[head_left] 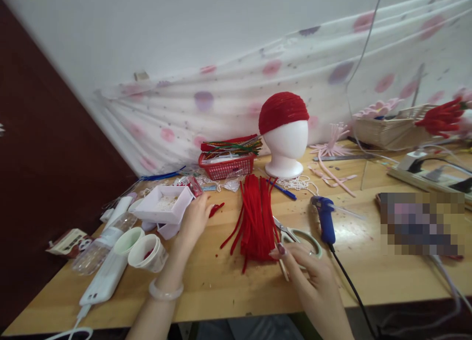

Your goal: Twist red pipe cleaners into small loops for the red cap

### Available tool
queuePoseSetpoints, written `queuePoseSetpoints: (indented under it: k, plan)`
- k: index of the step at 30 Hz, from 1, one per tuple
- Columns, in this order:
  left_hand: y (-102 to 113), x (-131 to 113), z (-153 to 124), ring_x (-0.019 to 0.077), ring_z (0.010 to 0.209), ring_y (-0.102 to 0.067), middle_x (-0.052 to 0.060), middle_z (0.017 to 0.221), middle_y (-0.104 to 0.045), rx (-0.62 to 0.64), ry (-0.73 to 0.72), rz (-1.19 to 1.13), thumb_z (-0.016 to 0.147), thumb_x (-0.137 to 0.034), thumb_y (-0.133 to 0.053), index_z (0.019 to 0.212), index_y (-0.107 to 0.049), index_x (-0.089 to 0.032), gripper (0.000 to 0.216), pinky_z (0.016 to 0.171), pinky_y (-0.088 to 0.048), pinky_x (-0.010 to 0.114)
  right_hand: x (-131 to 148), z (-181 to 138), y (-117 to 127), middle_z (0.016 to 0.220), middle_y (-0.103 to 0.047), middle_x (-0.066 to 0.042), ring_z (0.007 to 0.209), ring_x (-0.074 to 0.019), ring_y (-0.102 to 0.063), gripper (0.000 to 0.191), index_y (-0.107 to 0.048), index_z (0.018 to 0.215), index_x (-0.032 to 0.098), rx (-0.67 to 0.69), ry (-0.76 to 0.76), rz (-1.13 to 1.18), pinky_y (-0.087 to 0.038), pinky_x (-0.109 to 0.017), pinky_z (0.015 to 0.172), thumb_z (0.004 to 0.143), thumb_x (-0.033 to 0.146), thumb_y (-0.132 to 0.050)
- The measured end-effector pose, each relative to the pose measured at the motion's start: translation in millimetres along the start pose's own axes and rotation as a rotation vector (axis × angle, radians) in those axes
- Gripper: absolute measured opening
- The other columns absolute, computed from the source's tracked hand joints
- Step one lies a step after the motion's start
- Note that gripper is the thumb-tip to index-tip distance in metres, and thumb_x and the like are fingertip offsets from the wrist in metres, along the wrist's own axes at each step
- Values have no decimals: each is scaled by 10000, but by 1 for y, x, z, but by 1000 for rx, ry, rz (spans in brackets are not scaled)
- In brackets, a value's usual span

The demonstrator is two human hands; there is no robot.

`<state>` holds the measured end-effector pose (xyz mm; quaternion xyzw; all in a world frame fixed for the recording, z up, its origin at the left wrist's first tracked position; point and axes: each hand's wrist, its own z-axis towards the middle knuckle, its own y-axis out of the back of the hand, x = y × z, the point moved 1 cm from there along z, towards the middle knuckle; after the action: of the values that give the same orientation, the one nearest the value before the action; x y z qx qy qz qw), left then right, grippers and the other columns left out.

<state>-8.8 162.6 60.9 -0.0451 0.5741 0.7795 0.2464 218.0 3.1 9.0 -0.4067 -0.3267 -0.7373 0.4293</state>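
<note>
A thick bundle of fuzzy red pipe cleaners (256, 222) lies mid-table between my hands. My left hand (197, 214) reaches beside a white box (164, 202), close to a small red packet (194, 186); its fingers look loosely stretched and are partly hidden. To its right lies a small tuft of red pieces (216, 210). My right hand (308, 269) is closed in a pinch at the lower right edge of the bundle, and what is between its fingertips is too small to make out. Scissors with pale handles (313, 241) lie partly behind this hand.
A white foam head (289, 146) wears a red cap (283, 113). Behind the bundle sits a red basket (226, 168) of pipe cleaners. A blue glue gun (325, 219) with a black cord lies right. Paper cups (147, 254), a plastic bottle (105, 244) and a power strip (429, 180) flank the work area.
</note>
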Motion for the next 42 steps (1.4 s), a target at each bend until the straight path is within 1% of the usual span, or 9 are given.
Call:
queuePoseSetpoints:
  k: [6,10,14,19,26,31,35,41,42]
  plan:
    - [8,14,-3,222,1016,-687,92,1076,-751,82,42,139,944,-151,-515,1021,-681,-164,183,945,-512,378,-8,1,-3,793,-760,-32,777,-201,-707,106,-753,778,256,-37,38,-25,-545,-276,708,851,272,-677]
    - [-14,19,-2,217,1013,-665,79,1143,-687,186,71,256,947,-296,-593,1108,-652,-161,218,902,-543,446,-8,2,-10,851,-750,-32,822,-189,-702,105,-713,791,259,-78,29,-60,-551,-241,707,873,268,-649]
    - [-32,20,3,224,1010,-654,87,1198,-647,242,90,340,936,-342,-609,1192,-614,-175,306,857,-561,439,-7,0,-10,858,-735,-26,809,-176,-706,95,-681,836,257,-13,83,-115,-544,-197,624,904,258,-615]
    - [-29,19,1,228,1016,-653,87,1194,-649,221,90,373,935,-340,-610,1188,-615,-169,305,861,-559,445,-5,1,-8,834,-724,-12,772,-157,-692,71,-667,859,249,-8,151,-197,-527,-198,658,907,229,-617]
    - [-34,23,0,222,999,-658,82,1170,-658,202,54,340,936,-336,-610,1169,-622,-165,290,853,-562,438,3,3,-26,840,-722,-33,787,-182,-684,75,-679,849,235,12,172,-152,-540,-249,723,901,221,-626]
    - [-36,26,3,207,954,-667,74,1136,-666,158,35,305,934,-338,-614,1156,-625,-162,283,819,-572,418,9,1,-31,819,-712,-31,749,-177,-663,87,-683,842,232,47,157,-170,-523,-241,668,904,228,-622]
    - [-19,13,-10,222,888,-700,97,941,-724,60,-93,248,975,-194,-506,959,-664,-137,169,785,-557,358,12,2,-34,808,-704,-36,754,-184,-656,93,-696,833,228,3,144,-128,-533,-253,698,898,250,-633]
    - [9,-28,-71,175,941,-722,75,1045,-755,-51,-420,55,1026,-194,-341,1057,-623,-192,284,778,-560,262,22,5,-43,805,-699,-50,684,-180,-647,183,-739,906,218,-19,-92,133,-551,-249,599,896,373,-642]
    - [12,-34,-82,170,918,-734,95,1043,-758,-155,-557,-15,1027,-169,-311,1074,-607,-163,300,757,-568,244,24,4,-46,803,-685,-44,673,-168,-630,206,-740,900,219,10,-137,183,-546,-247,605,907,391,-626]
